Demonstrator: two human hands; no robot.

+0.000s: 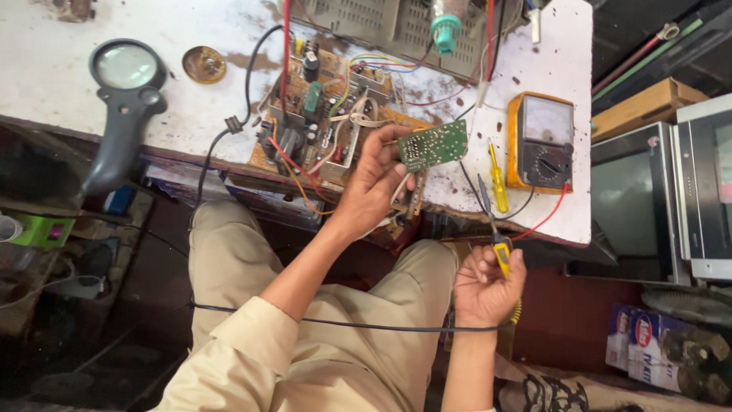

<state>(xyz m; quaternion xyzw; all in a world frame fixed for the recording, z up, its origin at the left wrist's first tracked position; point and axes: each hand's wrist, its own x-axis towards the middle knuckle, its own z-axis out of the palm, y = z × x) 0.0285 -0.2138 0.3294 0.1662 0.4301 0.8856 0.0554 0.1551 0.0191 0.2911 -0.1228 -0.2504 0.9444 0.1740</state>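
At the far left of the white, stained surface [53,69] I see a black-handled magnifying glass [126,84], with a small round brass-coloured disc [203,64] just beside it. Further right lies a large brown circuit board [316,126], crowded with coils, capacitors and loose coloured wires, its near edge at the rim of the surface.

My left hand [371,187] reaches up over that rim and is clamped on a small green circuit board [433,145]. It is a narrow rectangle, tilted with its right end higher, its face dotted with pale solder points and fine traces. The fingers pinch its left end, so most of it juts out to the right of the hand, above the edge of the surface.

To the right of the green board, a yellow-handled screwdriver [497,181] lies on the surface, near an orange analogue multimeter [540,142] with a black dial; a red lead runs from it.

Lower down, over my lap, my right hand [484,286] is closed around a yellow soldering iron [499,248], whose dark tip points up toward the green board but stays well apart from it. A black cable runs leftward from this hand.
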